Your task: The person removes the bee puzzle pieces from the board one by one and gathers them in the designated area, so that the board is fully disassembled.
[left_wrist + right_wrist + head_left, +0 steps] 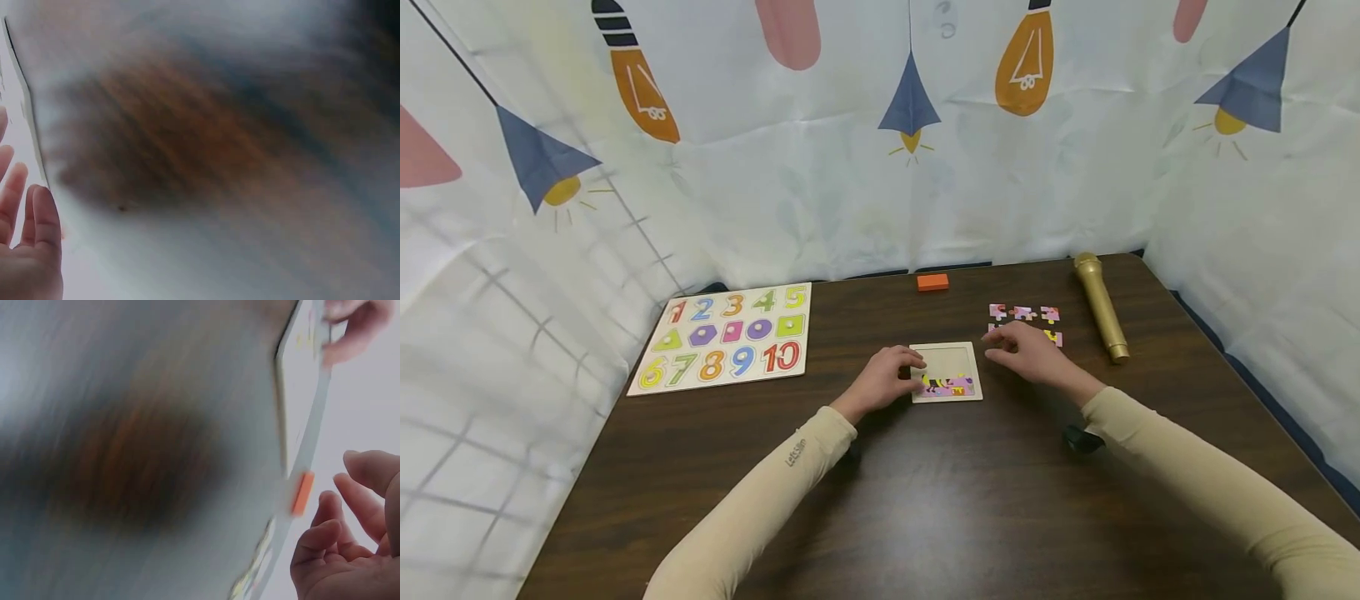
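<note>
A small pale puzzle tray point(946, 358) lies flat on the table between the hands. Joined pink and yellow puzzle pieces point(949, 387) fill its lower part. My left hand point(884, 382) rests at the tray's left edge, thumb and fingers spread and loosely bent. To the tray's right, my right hand point(1033, 353) hovers by the loose puzzle pieces point(1022, 313), covering some of them. In the right wrist view the fingers point(369, 503) of that hand are loosely bent, with nothing visible between them. The left wrist view shows relaxed left fingers point(45, 219).
A number and shape board point(718, 340) lies at the back left of the dark wooden table point(917, 500). An orange block point(932, 282) sits near the back edge. A gold microphone point(1102, 310) lies right of the loose pieces. Patterned curtains point(850, 192) surround the table.
</note>
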Motion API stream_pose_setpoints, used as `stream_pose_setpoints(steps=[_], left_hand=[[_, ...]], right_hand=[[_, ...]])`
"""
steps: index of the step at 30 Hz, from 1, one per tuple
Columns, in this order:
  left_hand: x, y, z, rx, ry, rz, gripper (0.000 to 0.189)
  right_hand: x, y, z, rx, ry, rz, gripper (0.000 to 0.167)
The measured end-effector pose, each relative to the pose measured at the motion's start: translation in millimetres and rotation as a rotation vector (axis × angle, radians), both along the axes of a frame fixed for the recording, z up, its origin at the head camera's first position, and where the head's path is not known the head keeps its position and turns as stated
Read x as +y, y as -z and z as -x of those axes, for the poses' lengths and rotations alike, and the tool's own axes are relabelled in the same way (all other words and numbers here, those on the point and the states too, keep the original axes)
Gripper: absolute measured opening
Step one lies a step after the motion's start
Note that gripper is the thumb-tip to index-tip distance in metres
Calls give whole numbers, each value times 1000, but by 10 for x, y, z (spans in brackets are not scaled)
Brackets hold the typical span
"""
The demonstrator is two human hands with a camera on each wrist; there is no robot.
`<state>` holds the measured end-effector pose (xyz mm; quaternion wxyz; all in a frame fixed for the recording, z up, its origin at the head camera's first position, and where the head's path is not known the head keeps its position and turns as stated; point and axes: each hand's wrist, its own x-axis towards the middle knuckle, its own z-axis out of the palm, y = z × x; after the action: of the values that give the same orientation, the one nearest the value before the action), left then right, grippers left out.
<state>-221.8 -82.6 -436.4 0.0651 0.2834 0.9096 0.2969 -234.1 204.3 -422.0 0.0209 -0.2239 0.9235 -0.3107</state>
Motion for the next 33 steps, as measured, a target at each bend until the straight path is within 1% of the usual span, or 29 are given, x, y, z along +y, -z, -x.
stream_pose_setpoints(steps=[3,7,11,14,16,19,22,26,33], left_hand=[[-39,8,-17,-15,17,12,33],[-60,6,-35,-13,36,22,32],[-66,3,-27,-12,38,21,33],[-70,7,-7,-22,37,26,34],[-76,15,7,-16,45,31,34],[-84,28,23,2,60,29,35],[-89,41,32,15,72,23,36],[-101,52,30,-2,72,3,36],[-148,55,30,-34,68,-17,37]], right_hand=[[-213,1,-88,-5,-64,16,27],[-443,38,-177,-33,-135,28,25],[-615,97,-219,-73,-163,47,24],[-724,140,-228,-76,-178,65,25],[-783,170,-225,-67,-189,77,24],[-849,208,-220,-55,-192,90,23],[-886,233,-221,-59,-165,86,22],[-906,253,-227,-83,-127,75,23],[-914,261,-245,-64,-147,52,26]])
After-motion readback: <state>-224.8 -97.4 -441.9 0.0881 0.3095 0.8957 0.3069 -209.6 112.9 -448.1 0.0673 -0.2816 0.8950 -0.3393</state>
